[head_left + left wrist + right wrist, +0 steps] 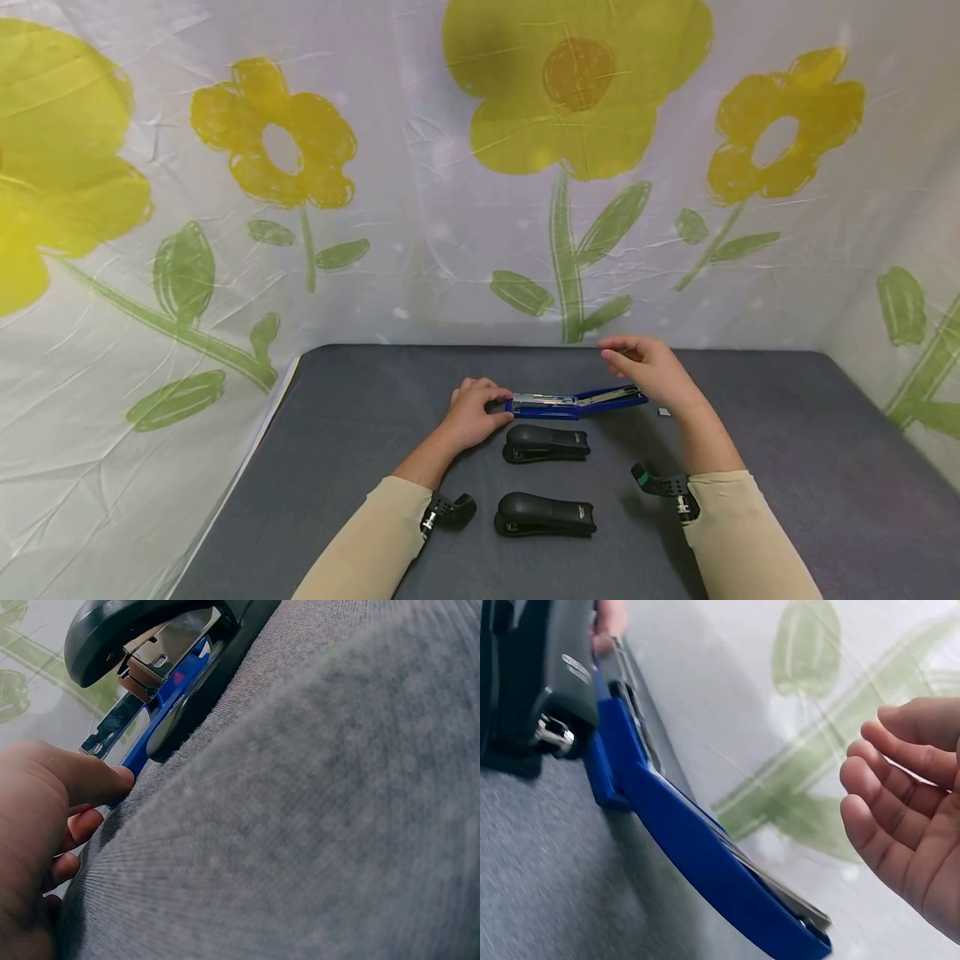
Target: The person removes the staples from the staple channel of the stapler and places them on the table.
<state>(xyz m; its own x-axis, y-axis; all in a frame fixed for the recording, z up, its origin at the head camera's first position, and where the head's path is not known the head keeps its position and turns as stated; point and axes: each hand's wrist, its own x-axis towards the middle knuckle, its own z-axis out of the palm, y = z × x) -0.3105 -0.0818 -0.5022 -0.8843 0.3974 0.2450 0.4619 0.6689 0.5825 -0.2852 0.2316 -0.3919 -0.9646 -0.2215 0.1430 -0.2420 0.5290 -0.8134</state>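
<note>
A blue stapler (546, 412) lies folded wide open on the dark table, its metal magazine showing on the left half. Its blue top arm (705, 862) swings out to the right and is tilted up off the table. My left hand (471, 414) pinches the left end of the base, thumb on the near side, fingers behind. In the left wrist view the thumb (112, 780) presses the blue base (139, 756). Just above the raised arm's tip, my right hand (654, 371) hovers with fingers loosely bent and nothing visible in it.
One black stapler (547, 443) lies just in front of the blue one. A second black stapler (545, 516) sits nearer me. Right of the blue arm is a small silvery piece (663, 412) on the table (337, 517). Behind hangs a flower-printed curtain (420, 275).
</note>
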